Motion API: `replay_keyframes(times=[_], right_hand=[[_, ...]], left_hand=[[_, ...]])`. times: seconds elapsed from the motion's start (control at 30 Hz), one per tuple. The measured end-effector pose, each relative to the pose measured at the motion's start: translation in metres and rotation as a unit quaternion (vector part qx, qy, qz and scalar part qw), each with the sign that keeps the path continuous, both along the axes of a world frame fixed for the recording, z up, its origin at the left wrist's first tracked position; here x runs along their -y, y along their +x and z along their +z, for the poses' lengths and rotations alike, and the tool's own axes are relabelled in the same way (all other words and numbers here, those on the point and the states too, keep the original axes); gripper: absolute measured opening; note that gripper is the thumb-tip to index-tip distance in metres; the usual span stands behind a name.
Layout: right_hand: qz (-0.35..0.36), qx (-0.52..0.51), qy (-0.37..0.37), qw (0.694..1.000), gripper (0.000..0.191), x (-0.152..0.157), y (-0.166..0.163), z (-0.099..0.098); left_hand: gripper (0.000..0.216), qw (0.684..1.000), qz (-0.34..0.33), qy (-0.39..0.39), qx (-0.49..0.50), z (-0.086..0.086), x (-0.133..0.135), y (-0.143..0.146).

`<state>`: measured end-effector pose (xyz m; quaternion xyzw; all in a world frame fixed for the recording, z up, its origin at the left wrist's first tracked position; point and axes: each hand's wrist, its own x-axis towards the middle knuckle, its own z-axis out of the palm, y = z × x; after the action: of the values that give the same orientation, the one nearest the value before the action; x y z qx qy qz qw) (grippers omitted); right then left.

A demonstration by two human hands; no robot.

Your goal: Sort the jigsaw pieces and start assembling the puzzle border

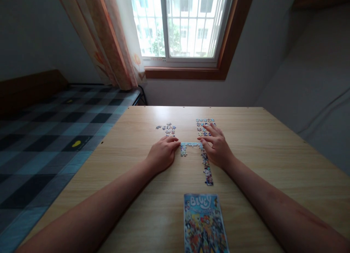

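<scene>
A partly joined jigsaw puzzle [191, 144] lies on the table, with a top row, a short left side and a longer right side [207, 169] running toward me. At its upper left corner, the fingertips of my left hand [163, 153] touch the edge, fingers stretched out low over the wood. My right hand [216, 144] rests at the upper right corner, fingers apart, thumb and index against the pieces. It partly covers a group of loose puzzle pieces [201, 124] beyond. Neither hand visibly holds a piece.
More loose pieces [170, 128] lie beyond my left hand. A Bluey puzzle box [203, 222] sits near me on the wooden table [259, 165]. A bed with a checked cover [54, 136] stands on the left, and a barred window [188, 30] with a curtain [109, 38] is ahead.
</scene>
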<state>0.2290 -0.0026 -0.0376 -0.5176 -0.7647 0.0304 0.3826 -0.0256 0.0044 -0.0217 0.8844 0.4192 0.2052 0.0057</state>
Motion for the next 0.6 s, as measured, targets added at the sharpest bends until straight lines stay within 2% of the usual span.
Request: replay_keyframes(times=[0.17,0.37,0.6], right_hand=[[-0.019,-0.048,0.013,0.999,0.028,-0.0046,0.0028,-0.0023],[-0.007,-0.072,0.046,0.996,0.026,-0.0069,0.0077,-0.0030],[-0.003,-0.087,0.052,0.995,0.027,-0.0051,0.0093,0.0002]], left_hand=[[0.028,1.000,0.005,-0.009,0.025,-0.0018,-0.0002,0.0008],[0.023,0.997,0.011,-0.021,0.078,-0.0021,0.0003,0.0010],[0.025,0.992,0.006,-0.012,0.124,0.0027,0.0018,0.0011]])
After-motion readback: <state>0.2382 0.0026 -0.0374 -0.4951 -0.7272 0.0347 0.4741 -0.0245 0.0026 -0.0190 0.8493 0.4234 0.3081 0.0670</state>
